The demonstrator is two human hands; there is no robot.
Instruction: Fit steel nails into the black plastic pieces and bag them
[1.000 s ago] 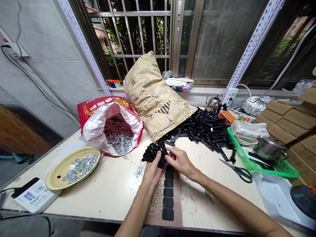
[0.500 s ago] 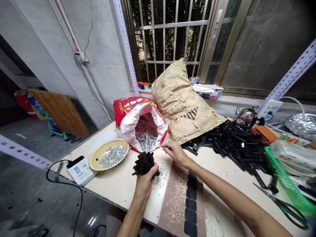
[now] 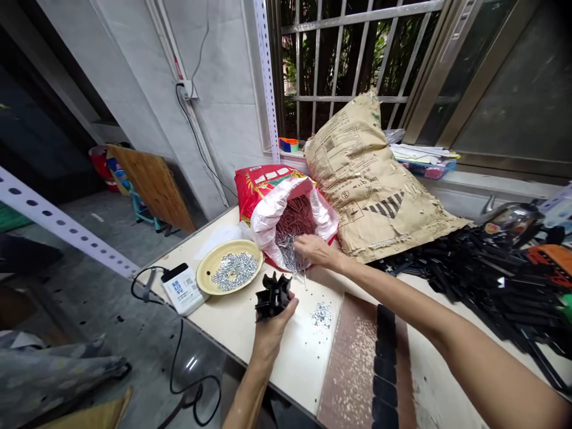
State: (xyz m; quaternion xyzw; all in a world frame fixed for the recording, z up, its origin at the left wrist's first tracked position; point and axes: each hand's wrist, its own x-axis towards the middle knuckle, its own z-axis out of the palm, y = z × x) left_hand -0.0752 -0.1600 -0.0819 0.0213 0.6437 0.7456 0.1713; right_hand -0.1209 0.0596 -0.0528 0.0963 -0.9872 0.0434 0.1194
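My left hand (image 3: 273, 326) is closed round a bundle of black plastic parts (image 3: 272, 295), held just above the table's near left edge. My right hand (image 3: 311, 249) reaches into the mouth of the red and white bag (image 3: 268, 220), its fingers curled on the long metal pins (image 3: 291, 238) that spill from it; whether it holds any pin is hidden. A small heap of silver bits (image 3: 322, 314) lies on the table between the two hands.
A yellow plate (image 3: 213, 261) of silver bits and a white device (image 3: 181, 288) with a cable sit at the left. A brown paper sack (image 3: 370, 179) leans behind, and black plastic parts (image 3: 482, 274) are spread at the right. A brown strip (image 3: 357, 363) with black pads lies in front.
My right hand has gone from the black parts to the bag of pins. My left hand has carried the black bundle leftward. The view has swung to the left.
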